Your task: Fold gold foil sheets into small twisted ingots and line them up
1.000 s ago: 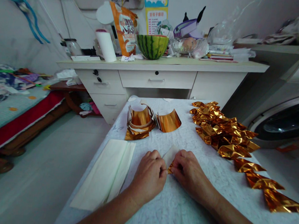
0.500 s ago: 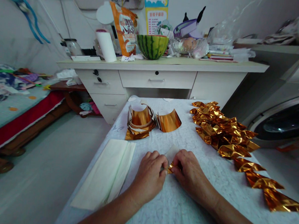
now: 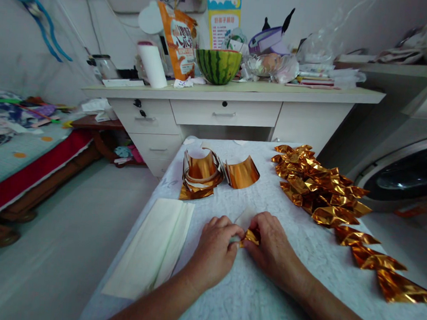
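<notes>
Head view: the person's left hand and right hand are nearly together on the table, clamped on a gold foil piece, white paper behind. Curled gold strips sit near the table's far-left corner. On the desk, a clear bowl has something peachy in it; can't see into the orange pouch.

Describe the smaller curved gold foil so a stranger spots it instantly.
On the cloth-covered table, look toward the white desk. The smaller curved gold foil sits right of a bulkier foil bundle. Unlike that bundle and the crumpled foil twists farther right, it forms one smooth, open arc.
</notes>
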Demonstrator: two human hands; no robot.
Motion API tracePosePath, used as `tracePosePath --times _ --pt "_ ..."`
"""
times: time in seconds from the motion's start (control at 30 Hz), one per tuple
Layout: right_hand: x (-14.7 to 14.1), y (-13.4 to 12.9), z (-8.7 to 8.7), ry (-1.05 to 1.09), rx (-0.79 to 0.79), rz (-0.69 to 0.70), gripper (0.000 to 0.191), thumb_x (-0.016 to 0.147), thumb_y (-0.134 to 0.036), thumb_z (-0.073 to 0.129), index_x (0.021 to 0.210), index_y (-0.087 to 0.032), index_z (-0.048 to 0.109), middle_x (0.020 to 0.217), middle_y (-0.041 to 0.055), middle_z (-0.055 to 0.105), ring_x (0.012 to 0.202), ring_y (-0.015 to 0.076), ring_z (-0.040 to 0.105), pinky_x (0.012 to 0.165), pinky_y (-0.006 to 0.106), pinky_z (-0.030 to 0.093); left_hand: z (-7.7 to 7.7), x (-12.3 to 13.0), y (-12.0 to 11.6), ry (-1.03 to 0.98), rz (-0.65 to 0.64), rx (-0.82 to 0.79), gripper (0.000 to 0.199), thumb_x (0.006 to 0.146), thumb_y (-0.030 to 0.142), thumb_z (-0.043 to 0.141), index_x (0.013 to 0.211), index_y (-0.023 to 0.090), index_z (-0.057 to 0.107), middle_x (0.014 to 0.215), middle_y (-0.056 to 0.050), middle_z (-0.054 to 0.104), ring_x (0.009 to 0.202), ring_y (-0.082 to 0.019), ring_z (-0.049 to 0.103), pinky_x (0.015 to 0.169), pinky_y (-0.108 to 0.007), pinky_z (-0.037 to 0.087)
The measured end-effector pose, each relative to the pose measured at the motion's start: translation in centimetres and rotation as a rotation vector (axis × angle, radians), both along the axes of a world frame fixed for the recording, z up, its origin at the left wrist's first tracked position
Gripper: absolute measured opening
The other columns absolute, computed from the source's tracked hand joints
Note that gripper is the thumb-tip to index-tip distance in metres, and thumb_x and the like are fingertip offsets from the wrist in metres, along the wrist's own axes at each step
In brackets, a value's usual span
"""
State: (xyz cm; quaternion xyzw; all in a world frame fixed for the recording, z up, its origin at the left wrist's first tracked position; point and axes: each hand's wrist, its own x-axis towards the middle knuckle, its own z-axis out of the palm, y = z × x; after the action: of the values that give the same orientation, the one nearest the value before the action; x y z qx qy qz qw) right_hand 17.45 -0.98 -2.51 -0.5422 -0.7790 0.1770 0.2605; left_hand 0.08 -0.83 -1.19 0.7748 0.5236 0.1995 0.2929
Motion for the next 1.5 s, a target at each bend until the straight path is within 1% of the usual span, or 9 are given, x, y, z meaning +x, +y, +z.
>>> tracePosePath --times 0.3,0.53,0.77,0.93,1.13,1.2,1.3,1.4,1.5 --pt "-0.2 -0.1 0.4 -0.002 -0.024 -0.017 0.026 0.076 -0.013 0.066 0.092 -0.020 0.048 0.092 0.0077 0.055 0.085 0.0251 0.050 0.074 0.039 0.043 0.0 0.0 0.1 0.007 -0.011 0.006 0.023 0.083 0.014 0.058 0.097 0.028 0.069 0.096 -0.001 0.060 0.098 -0.022 0.051 0.088 -0.035 0.038" --pt "0.5 0.0 0.8 0.069 -0.064 0.060 0.044 0.077 -0.002 0.058 0.114 -0.022 0.047 0.105 0.0082 0.055 0.094 0.0242 0.052 0.084 0.041 0.046 -0.1 -0.2 0.1 -0.002 -0.013 -0.004 0.025 0.081 0.011 0.059 0.094 0.028 0.069 0.096 -0.001 0.060 0.099 -0.022 0.051 0.090 -0.036 0.037" --pt "1.1 0.1 1.0 0.085 -0.136 0.127 0.064 0.080 0.004 0.052 0.135 -0.028 0.040 0.107 0.0070 0.052 0.097 0.0223 0.052 0.087 0.040 0.046 0.0 -0.3 0.2 0.000 -0.030 -0.010 0.025 0.081 0.012 0.060 0.096 0.029 0.070 0.096 -0.001 0.060 0.099 -0.022 0.051 0.090 -0.036 0.037" --pt "1.3 0.2 1.0 0.090 -0.160 0.163 0.067 0.083 0.000 0.051 0.142 -0.030 0.036 0.106 0.0078 0.051 0.097 0.0230 0.052 0.088 0.042 0.047 0.1 -0.3 0.1 0.003 -0.035 -0.014 0.027 0.082 0.011 0.059 0.099 0.030 0.070 0.097 -0.001 0.060 0.100 -0.022 0.050 0.090 -0.036 0.036" --pt "2.2 0.1 0.8 0.202 -0.162 0.217 0.078 0.076 0.004 0.047 0.143 -0.031 0.032 0.112 0.0068 0.051 0.102 0.0216 0.052 0.092 0.042 0.046 -0.1 -0.5 0.2 -0.021 -0.044 -0.003 0.031 0.079 0.009 0.058 0.098 0.029 0.070 0.095 -0.001 0.059 0.099 -0.022 0.051 0.089 -0.036 0.036" --pt "2.6 0.4 0.8 0.297 -0.207 0.206 0.071 0.073 0.001 0.048 0.138 -0.026 0.035 0.112 0.0064 0.053 0.102 0.0207 0.053 0.090 0.039 0.047 -0.1 -0.4 0.2 -0.030 -0.046 0.004 0.031 0.077 0.008 0.058 0.096 0.029 0.071 0.094 -0.002 0.059 0.098 -0.022 0.051 0.089 -0.036 0.036" --pt "3.2 1.1 0.9 0.410 -0.263 0.086 0.039 0.079 -0.008 0.047 0.115 -0.020 0.048 0.096 0.0044 0.056 0.086 0.0185 0.056 0.076 0.034 0.050 -0.1 -0.3 0.2 -0.037 -0.033 0.022 0.025 0.079 0.012 0.061 0.095 0.028 0.072 0.091 -0.002 0.059 0.096 -0.022 0.052 0.087 -0.035 0.037" --pt "3.5 1.9 0.8 0.278 -0.121 -0.065 0.013 0.087 -0.019 0.045 0.093 -0.019 0.056 0.087 0.0051 0.056 0.081 0.0201 0.054 0.075 0.036 0.047 0.1 -0.1 0.1 -0.045 -0.021 0.034 0.014 0.081 0.019 0.066 0.091 0.027 0.072 0.088 -0.001 0.059 0.094 -0.022 0.053 0.086 -0.036 0.037" --pt "3.5 2.2 0.5 0.061 -0.022 -0.118 0.017 0.089 -0.027 0.049 0.089 -0.017 0.063 0.089 0.0083 0.058 0.088 0.0246 0.053 0.082 0.041 0.043 0.2 0.3 0.1 -0.035 0.001 0.066 0.009 0.078 0.019 0.070 0.084 0.025 0.071 0.090 -0.001 0.058 0.095 -0.022 0.052 0.086 -0.036 0.037"
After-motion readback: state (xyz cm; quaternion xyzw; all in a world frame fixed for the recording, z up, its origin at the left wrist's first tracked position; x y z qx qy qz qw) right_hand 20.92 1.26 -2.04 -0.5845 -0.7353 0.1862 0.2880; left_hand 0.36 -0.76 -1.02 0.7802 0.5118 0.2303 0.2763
